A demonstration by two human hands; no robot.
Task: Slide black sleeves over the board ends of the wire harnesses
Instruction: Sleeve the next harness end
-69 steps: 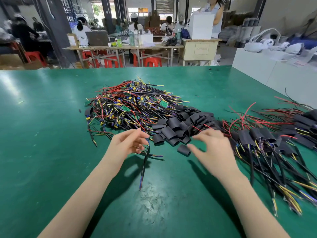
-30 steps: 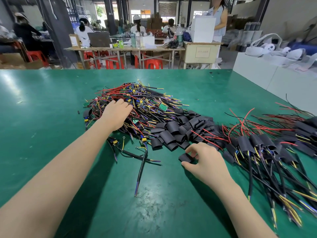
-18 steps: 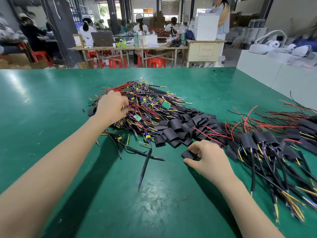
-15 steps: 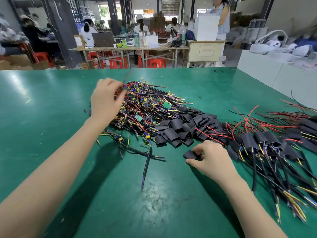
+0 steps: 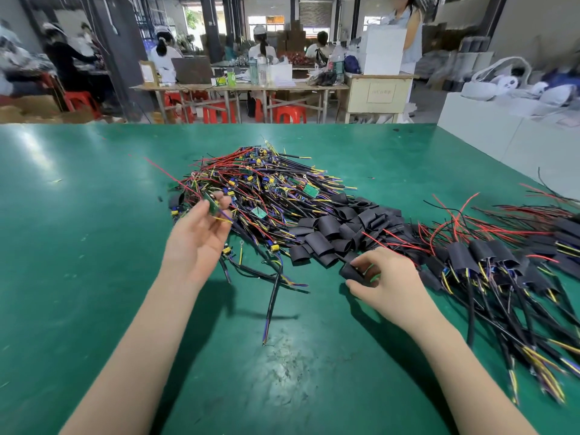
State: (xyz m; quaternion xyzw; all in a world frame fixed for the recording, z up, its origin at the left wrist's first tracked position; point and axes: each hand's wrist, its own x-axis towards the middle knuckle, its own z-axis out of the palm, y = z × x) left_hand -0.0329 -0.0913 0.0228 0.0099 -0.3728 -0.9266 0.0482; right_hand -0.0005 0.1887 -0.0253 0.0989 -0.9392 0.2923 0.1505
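My left hand point(image 5: 196, 243) pinches a board point(image 5: 214, 206) (wires trailing up-left), my right hand point(image 5: 387, 282) pinches a sleeve point(image 5: 351, 273) lower right, well apart.

left hand point(image 5: 197, 238): no longer buried in the harness pile point(image 5: 260, 189); now raised at the pile's near left edge, palm up, pinching a small green circuit board point(image 5: 214, 205) with red and yellow wires trailing from it. right hand point(image 5: 387, 282): earlier flat over a loose black sleeve point(image 5: 351, 273) on the green table point(image 5: 78, 246); now thumb and fingers pinch that sleeve.
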